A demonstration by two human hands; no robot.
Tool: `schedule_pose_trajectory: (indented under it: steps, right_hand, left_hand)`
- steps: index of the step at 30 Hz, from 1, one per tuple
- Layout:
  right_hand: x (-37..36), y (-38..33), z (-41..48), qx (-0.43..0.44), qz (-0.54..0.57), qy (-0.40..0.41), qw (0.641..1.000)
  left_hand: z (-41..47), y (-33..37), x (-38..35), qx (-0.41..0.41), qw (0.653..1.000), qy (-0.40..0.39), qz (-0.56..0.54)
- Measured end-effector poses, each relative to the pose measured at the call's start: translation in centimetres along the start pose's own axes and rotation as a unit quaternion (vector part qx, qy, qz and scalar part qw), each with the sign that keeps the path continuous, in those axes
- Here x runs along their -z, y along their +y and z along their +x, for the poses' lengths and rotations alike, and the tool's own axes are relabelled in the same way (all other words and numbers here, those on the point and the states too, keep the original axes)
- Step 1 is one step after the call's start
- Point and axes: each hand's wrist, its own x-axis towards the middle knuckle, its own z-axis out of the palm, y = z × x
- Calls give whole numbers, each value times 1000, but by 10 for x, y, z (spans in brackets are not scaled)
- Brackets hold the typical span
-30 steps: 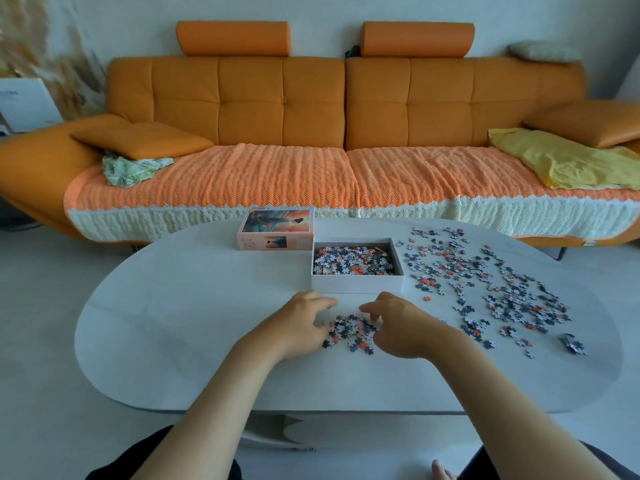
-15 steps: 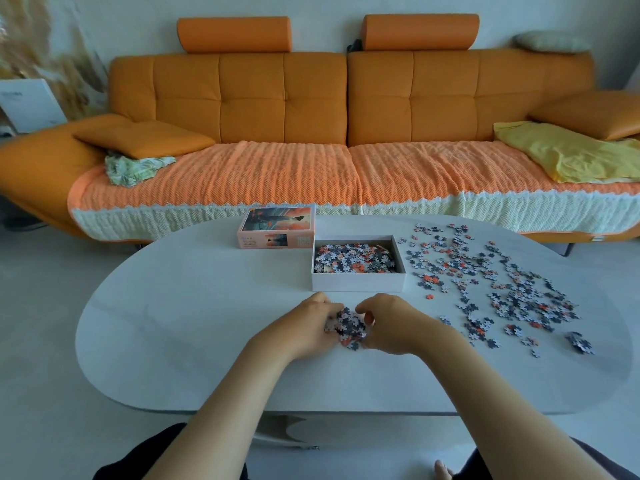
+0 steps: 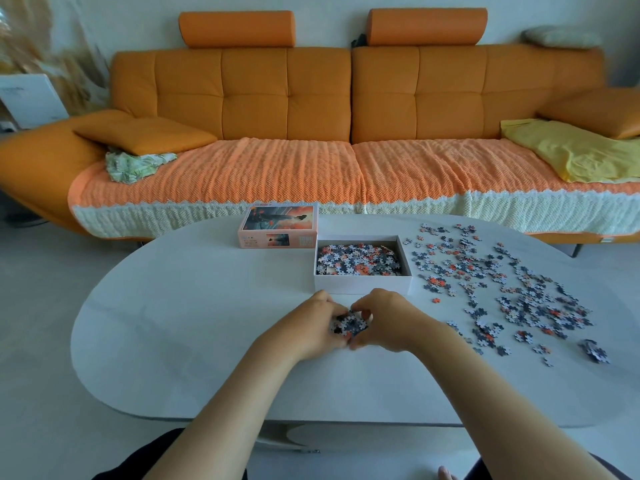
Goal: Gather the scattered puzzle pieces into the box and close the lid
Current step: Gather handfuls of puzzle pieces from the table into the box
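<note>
left hand and right hand meet at the near middle of the table, just in front of the box. both are cupped toward each other, fingers curled inward, and squeeze a clump of puzzle pieces between them. only the top of the clump shows in the gap: dark, white, a little orange. cannot tell whether it is lifted or rests on the tabletop.

box: white, open, upright, a loose layer of pieces in the box covering its floor.
lid: off, picture side up, at the box's far left corner, touching or nearly so.
scattered pieces: wide spread over the right side of the table, from beside the box out toward the right edge, denser at the near right. a small separate heap lies at the far right end of the spread.

behind the table: orange sofa with a knit cover on the seat and a yellow cloth at its right end.
</note>
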Motion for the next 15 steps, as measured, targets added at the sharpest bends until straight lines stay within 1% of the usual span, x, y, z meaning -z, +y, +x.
schedule_pose_trajectory:
  steps: [3,6,9,12,15]
  right_hand:
    - [-2,-3,3,-4,11,9,1000]
    - [-3,-6,5,-12,38,21,999]
    - [-3,-9,8,-16,33,21,999]
    - [-2,-7,10,-31,65,10,997]
    - [0,-5,13,-37,98,7,994]
  left_hand:
    - [1,0,-1,6,1000,23,-7]
    - [2,0,-2,7,998,62,-7]
    - [3,0,-2,9,997,79,-21]
    - [3,-2,-2,26,994,84,-68]
    - [5,-4,1,45,988,70,-128]
